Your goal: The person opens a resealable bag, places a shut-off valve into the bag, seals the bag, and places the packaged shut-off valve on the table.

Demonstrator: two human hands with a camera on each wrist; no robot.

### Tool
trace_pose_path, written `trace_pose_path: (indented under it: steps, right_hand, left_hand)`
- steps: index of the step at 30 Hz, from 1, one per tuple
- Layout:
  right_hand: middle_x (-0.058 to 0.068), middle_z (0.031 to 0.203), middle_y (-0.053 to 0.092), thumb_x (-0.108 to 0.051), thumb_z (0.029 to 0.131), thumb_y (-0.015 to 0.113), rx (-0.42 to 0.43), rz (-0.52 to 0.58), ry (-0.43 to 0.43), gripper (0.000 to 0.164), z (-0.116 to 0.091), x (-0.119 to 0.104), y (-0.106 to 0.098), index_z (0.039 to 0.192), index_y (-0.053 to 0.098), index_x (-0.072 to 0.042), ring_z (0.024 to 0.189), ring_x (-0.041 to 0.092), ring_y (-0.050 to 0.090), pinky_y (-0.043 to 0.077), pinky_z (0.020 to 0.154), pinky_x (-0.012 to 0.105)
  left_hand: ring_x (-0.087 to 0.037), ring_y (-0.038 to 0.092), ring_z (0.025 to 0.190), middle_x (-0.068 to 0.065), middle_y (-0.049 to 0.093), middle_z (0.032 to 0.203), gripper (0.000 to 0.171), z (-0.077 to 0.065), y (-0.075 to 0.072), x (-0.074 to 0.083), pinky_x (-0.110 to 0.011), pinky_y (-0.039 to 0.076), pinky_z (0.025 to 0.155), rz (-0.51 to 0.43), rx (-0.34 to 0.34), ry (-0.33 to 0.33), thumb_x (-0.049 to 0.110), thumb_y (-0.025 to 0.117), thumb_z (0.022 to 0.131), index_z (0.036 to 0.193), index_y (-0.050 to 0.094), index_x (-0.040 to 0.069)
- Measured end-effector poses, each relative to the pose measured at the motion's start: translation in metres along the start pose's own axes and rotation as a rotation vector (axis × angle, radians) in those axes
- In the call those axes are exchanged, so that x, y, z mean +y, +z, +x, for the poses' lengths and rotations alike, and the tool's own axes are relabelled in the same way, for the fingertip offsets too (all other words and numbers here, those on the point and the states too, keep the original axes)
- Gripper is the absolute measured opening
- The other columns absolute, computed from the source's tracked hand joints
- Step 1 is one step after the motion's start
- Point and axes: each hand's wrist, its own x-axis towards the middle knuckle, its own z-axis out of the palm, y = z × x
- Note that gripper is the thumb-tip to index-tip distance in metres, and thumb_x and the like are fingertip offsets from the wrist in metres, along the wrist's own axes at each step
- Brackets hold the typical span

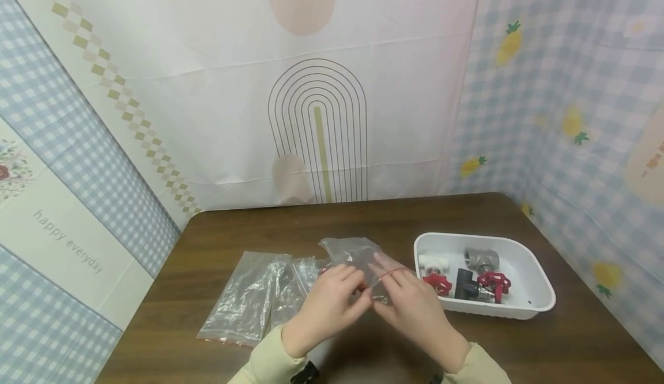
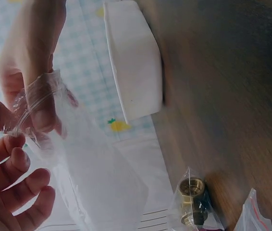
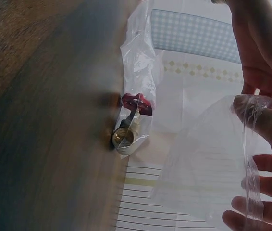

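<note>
A clear bag (image 1: 350,251) is left of the white tray (image 1: 487,310), with both hands at its edge. The left hand (image 1: 332,297) pinches that edge between thumb and forefinger, its other fingers loosely bent. The right hand (image 1: 412,300), nearest the tray, is relaxed and fairly straight-fingered — the film, with a red line, crosses its fingers, and the thumb stands apart from them.

Farther left of the tray, a second bag (image 3: 138,72) on the surface (image 1: 290,225) holds a brass valve (image 3: 124,137) with a red handwheel (image 3: 137,103). Farthest left of the tray lies a flat bag (image 1: 241,300).

Inside the tray are a white fitting (image 1: 434,264), a grey metal fitting (image 1: 486,260) and a black fitting (image 1: 465,286) — red handwheels among them. Patterned cloth (image 1: 228,130) hangs beyond the tray.
</note>
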Motion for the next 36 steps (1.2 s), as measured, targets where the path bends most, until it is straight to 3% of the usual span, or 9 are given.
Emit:
trace_pose_path:
  steps: [5,11,16,24,30,36]
  right_hand:
    - [0.009,0.117,0.071,-0.026,0.066,0.085,0.006,-0.008,-0.006,0.04,0.001,-0.001,0.0021,0.097,0.068,-0.007,0.085,0.026,0.069,0.057,0.062,0.036]
    - [0.009,0.107,0.072,-0.022,0.064,0.084,-0.005,-0.003,0.013,0.041,0.0011,-0.0008,0.0048,0.096,0.064,-0.005,0.086,0.027,0.07,0.058,0.063,0.037]
    - [0.009,0.106,0.071,-0.023,0.063,0.084,-0.019,-0.002,0.035,0.044,-0.0002,-0.0011,0.006,0.098,0.064,-0.004,0.091,0.026,0.07,0.059,0.065,0.037]
    - [0.007,0.106,0.07,-0.02,0.063,0.088,-0.049,0.043,0.029,0.051,0.0012,-0.0026,0.0046,0.106,0.067,-0.005,0.096,0.025,0.069,0.06,0.074,0.04]
    - [0.008,0.117,0.07,-0.021,0.064,0.09,-0.051,0.076,0.019,0.062,0.0008,-0.0042,0.0061,0.119,0.066,-0.004,0.105,0.026,0.069,0.059,0.083,0.042]
    - [0.009,0.124,0.068,-0.023,0.066,0.09,-0.079,0.078,0.032,0.068,-0.0012,-0.0059,0.0091,0.125,0.063,-0.004,0.109,0.027,0.067,0.059,0.083,0.041]
  left_hand:
    - [-0.004,0.045,0.063,0.011,0.052,0.068,0.014,-0.0027,-0.0015,0.0008,-0.015,0.037,0.058,-0.019,0.026,-0.017,0.013,0.068,0.082,0.082,0.055,0.018]
    - [-0.003,0.041,0.061,0.012,0.048,0.064,0.02,-0.0026,-0.0005,0.0025,-0.013,0.032,0.055,-0.026,-0.012,-0.043,0.016,0.068,0.084,0.075,0.051,0.019]
    - [-0.002,0.038,0.057,0.013,0.045,0.061,0.025,-0.0038,0.0012,0.0031,-0.014,0.028,0.051,-0.001,-0.035,-0.036,0.017,0.07,0.083,0.069,0.049,0.02]
    - [-0.001,0.04,0.056,0.012,0.049,0.062,0.016,-0.0053,0.0012,0.0027,-0.013,0.03,0.05,0.017,-0.057,-0.068,0.015,0.068,0.082,0.073,0.056,0.02]
    - [-0.001,0.041,0.056,0.011,0.052,0.063,0.013,-0.0061,0.0008,0.0013,-0.012,0.03,0.049,0.025,-0.055,-0.077,0.015,0.068,0.082,0.074,0.058,0.02]
    - [-0.002,0.044,0.058,0.012,0.054,0.065,0.012,-0.0062,-0.0002,0.0009,-0.012,0.033,0.052,0.038,-0.089,-0.088,0.016,0.07,0.082,0.075,0.061,0.02]
